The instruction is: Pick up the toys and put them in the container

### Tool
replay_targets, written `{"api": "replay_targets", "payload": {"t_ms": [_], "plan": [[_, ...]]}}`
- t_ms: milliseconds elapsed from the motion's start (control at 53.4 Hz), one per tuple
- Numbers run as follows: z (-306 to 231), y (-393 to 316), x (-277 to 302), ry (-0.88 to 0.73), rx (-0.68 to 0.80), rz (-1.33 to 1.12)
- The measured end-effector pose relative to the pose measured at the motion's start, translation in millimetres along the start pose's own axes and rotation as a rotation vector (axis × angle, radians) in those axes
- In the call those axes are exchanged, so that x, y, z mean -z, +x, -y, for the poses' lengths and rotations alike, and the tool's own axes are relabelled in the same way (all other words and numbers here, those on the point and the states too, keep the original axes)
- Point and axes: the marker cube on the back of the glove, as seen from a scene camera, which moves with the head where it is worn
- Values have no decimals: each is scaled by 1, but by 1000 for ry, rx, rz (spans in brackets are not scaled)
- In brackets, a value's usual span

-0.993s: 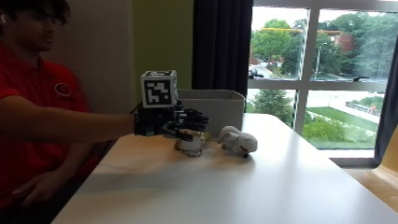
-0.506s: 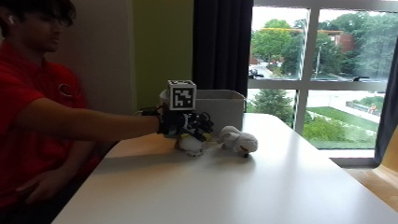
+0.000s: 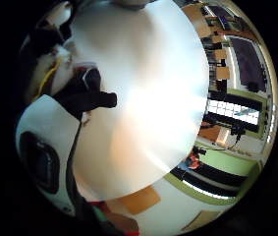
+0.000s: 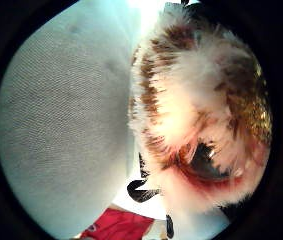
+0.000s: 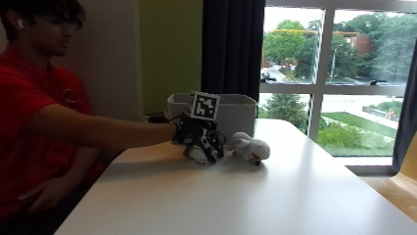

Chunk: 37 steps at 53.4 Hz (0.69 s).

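A gloved hand (image 5: 198, 139) is closing its fingers around a toy (image 5: 196, 153) on the worktop (image 5: 261, 196), just before the container (image 5: 234, 110). A second toy (image 5: 249, 148) sitting alongside could get knocked away.

I see a person in a short-sleeved red T-shirt (image 5: 29, 105) bearing a small round emblem on the chest, dark glasses and a white earbud (image 5: 19, 23), with a black glove on the right hand (image 5: 198, 139) fitted with black straps and white plastic pieces.
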Motion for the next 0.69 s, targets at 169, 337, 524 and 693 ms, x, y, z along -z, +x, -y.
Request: {"api": "replay_targets", "payload": {"t_ms": [169, 337, 524, 693], "plan": [[4, -3, 0, 36, -32, 43], [-2, -2, -3, 140, 25, 33], [-2, -9, -3, 412, -29, 1], [-2, 7, 7, 455, -23, 25]]}}
